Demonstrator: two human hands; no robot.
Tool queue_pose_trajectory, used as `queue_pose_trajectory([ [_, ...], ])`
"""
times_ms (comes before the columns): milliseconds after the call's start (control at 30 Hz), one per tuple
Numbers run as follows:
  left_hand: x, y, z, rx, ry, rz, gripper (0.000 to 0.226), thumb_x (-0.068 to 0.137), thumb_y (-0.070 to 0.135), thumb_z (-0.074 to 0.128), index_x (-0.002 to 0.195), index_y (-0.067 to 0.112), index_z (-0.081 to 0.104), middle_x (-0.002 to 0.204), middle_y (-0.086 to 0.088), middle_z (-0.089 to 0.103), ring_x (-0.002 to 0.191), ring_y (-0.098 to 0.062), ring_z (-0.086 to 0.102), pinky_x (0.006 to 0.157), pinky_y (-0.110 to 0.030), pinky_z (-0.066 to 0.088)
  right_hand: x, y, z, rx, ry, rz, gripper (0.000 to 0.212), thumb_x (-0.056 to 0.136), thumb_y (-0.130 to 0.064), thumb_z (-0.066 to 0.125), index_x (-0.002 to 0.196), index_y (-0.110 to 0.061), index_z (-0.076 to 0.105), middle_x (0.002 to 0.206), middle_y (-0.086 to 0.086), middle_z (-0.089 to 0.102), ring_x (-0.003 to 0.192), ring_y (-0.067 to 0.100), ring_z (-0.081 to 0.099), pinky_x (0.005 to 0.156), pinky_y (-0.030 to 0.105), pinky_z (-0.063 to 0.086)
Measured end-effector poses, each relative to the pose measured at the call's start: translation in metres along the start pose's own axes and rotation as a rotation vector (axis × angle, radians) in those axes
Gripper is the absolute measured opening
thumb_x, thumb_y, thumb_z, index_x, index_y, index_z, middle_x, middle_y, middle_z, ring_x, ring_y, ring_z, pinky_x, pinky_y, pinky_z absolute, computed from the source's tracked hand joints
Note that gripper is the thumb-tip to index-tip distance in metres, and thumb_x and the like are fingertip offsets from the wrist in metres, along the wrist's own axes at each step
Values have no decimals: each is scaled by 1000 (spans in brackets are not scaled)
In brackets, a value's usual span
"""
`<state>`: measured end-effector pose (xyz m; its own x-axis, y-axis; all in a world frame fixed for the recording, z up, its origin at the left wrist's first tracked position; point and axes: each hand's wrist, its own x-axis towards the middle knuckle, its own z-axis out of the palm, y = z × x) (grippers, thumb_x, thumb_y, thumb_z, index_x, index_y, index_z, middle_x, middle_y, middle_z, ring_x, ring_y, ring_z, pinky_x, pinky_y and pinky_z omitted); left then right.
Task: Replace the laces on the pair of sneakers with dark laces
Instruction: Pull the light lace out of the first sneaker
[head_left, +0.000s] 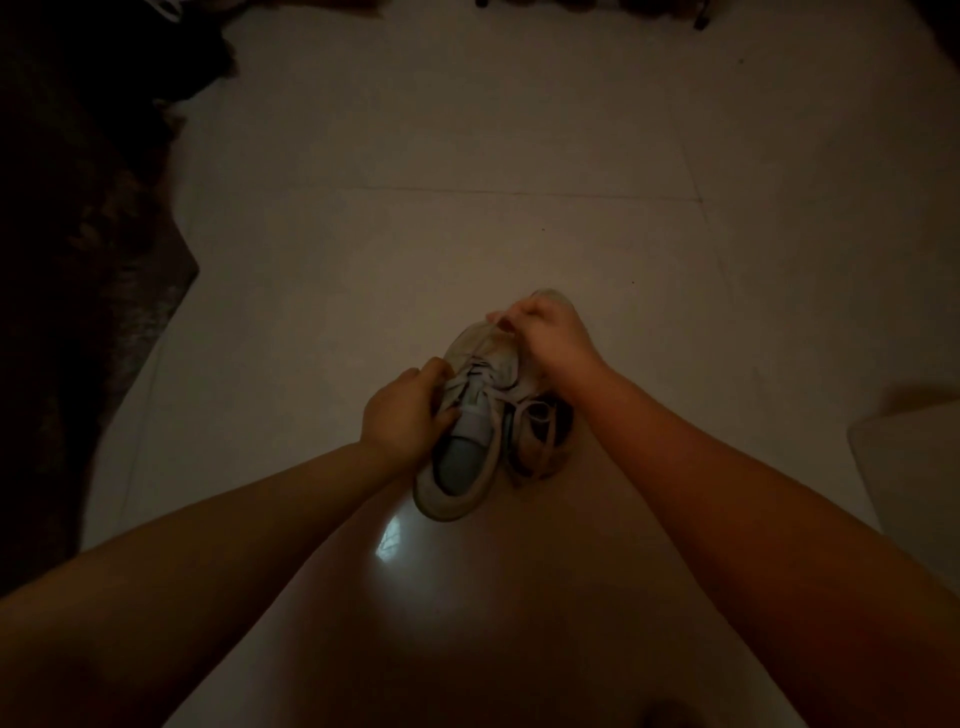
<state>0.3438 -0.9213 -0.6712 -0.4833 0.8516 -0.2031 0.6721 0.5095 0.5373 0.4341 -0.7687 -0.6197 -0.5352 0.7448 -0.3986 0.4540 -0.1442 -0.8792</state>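
Two pale sneakers (462, 441) lie side by side on the floor, light laces (470, 387) threaded.

The right sneaker (540, 441) lies mostly hidden under the right hand (550, 343).

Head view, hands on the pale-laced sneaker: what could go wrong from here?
1. The room is very dim, so the eyelets of the sneaker are hard to see; a crossing could be missed while unlacing.
2. The left hand only steadies the sneaker's side while the right hand pinches the pale lace near the toe; a hard pull might tip the shoe.
3. The second sneaker lies close alongside; loose laces could tangle.
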Motion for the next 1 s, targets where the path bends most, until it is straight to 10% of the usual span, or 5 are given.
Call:
queue_pose_trajectory([
  [233, 1, -1, -1, -2, -5, 9, 41, 83, 37, 65, 118, 23, 48, 99, -6, 58, 88, -27, 58, 64, -29, 39, -3, -32, -13, 858, -22, 212, 30, 98, -3, 31, 72, -3, 46, 69, 11, 54, 70, 22, 55, 76, 39, 50],
  [633, 2, -1, 1, 8, -9, -22, 47, 82, 38, 66, 123, 24, 49, 102, -5, 60, 89, -25, 59, 68, -30, 43, 5, -59, -39, 1112, 75, 159, 31, 97, -4, 32, 69, -5, 47, 69, 10, 50, 63, 19, 50, 68, 32, 48],
  [733, 2, -1, 1, 11, -9, -17, 41, 82, 38, 66, 118, 24, 51, 98, -5, 59, 87, -25, 58, 65, -29, 41, 7, -59, -42, 854, 183, 142, 29, 96, -2, 33, 71, -3, 48, 67, 9, 52, 58, 18, 51, 60, 28, 46],
  [833, 1, 1, 1, 25, -11, -15, 39, 83, 37, 64, 119, 26, 53, 97, -5, 58, 87, -25, 58, 67, -30, 41, 6, -32, -36, 72, 198, 134, 14, 93, -9, 38, 91, -6, 52, 80, 9, 64, 55, 15, 57, 50, 24, 45],
  [1000, 2, 2, 1, 40, -13, -6, 38, 84, 38, 63, 120, 28, 54, 97, -5, 58, 87, -25, 58, 67, -28, 38, -1, 9, -17, -829, 24, -235, 25, 90, -24, 53, 109, -16, 66, 118, 6, 58, 108, 22, 52, 91, 32, 40],
])
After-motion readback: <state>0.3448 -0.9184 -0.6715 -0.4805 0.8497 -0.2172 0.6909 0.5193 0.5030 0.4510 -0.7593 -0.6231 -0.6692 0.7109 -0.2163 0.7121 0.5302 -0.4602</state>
